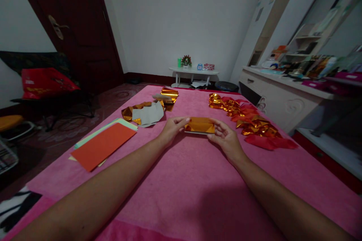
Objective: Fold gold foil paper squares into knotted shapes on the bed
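A small flat rectangular piece wrapped in gold-orange foil (199,125) is held level between both hands, just above the middle of the pink cloth (181,180). My left hand (174,130) pinches its left end, thumb on top. Closed on the right end is my right hand (224,137), its fingers at the edge. Left of the hands lie crumpled gold foil with a grey-white sheet (148,114) and a roll of gold foil (169,95). Nearer on the left is a stack of coloured paper with an orange sheet (104,145) on top.
Crumpled gold and red foil pieces (254,124) run along the right side of the cloth. Beyond the far edge stands a small white table (194,70). A cluttered white dresser (285,94) is at the right, a chair with a red bag (46,83) at the left.
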The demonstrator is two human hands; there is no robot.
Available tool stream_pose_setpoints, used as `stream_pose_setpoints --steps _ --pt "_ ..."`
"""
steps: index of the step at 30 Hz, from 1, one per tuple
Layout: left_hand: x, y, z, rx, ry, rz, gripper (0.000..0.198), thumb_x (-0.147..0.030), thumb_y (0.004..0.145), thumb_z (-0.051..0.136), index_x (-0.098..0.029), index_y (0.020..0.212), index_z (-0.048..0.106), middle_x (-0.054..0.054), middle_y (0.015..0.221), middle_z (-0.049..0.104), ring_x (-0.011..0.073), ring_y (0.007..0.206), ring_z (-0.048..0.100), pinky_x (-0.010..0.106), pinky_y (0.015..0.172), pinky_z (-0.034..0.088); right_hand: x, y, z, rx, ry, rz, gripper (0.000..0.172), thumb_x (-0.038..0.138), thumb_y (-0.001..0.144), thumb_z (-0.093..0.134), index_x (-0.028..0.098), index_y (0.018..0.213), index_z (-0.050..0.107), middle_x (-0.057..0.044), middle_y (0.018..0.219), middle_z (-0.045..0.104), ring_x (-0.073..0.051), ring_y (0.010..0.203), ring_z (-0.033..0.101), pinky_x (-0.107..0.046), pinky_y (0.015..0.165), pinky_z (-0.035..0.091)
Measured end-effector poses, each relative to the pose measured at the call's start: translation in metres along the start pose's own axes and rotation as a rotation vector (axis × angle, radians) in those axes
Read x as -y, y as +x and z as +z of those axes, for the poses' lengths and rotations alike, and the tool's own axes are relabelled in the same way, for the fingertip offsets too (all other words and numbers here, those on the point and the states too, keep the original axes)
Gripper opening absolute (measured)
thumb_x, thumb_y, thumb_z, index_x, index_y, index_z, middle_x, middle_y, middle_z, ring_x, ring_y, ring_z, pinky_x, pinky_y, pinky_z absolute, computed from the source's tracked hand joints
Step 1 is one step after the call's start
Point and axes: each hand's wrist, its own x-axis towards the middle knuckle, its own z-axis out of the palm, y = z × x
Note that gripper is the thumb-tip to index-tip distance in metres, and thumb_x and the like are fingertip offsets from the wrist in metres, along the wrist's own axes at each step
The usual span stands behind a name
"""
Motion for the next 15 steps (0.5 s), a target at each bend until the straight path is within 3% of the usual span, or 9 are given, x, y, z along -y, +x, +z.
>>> stream_pose_setpoints --steps 6,10,12,15 --pt "0.0 0.001 0.002 -0.001 -0.086 -0.068 0.051 -0.052 0.069 0.069 -0.006 0.089 0.071 0.003 0.057 0.057 0.0101 0.056 0.054 0.024 0.059 0.042 -0.004 0.002 -0.002 -0.053 -0.016 0.003 0.051 0.021 0.063 0.07 0.022 0.113 0.06 -0.005 0.107 0.065 -0.02 0.093 0.063 -0.032 0.077 0.05" --pt "0.001 -0.001 0.003 0.039 0.005 -0.041 0.055 -0.059 0.073 0.061 -0.007 0.089 0.07 0.004 0.061 0.057 0.0102 0.056 0.053 0.023 0.056 0.04 -0.009 0.006 -0.009 -0.222 -0.226 -0.142 0.025 0.03 0.068 0.067 0.019 0.09 0.07 -0.007 0.101 0.064 -0.021 0.096 0.058 -0.035 0.086 0.045" --pt "0.002 -0.002 0.003 0.048 0.074 -0.016 0.057 -0.062 0.077 0.053 -0.009 0.09 0.069 0.004 0.065 0.058 0.0097 0.056 0.052 0.022 0.053 0.039 -0.01 0.009 -0.012 -0.318 -0.322 -0.199 0.019 0.034 0.069 0.067 0.017 0.079 0.071 -0.007 0.097 0.064 -0.021 0.095 0.057 -0.034 0.086 0.044" --pt "0.001 -0.002 0.003 -0.008 0.279 0.101 0.051 -0.057 0.083 0.047 -0.012 0.095 0.069 0.006 0.074 0.059 0.0112 0.063 0.053 0.022 0.055 0.041 -0.01 0.013 -0.014 -0.326 -0.284 -0.108 0.024 0.04 0.069 0.067 0.016 0.075 0.068 -0.004 0.078 0.063 -0.017 0.072 0.056 -0.028 0.065 0.045"
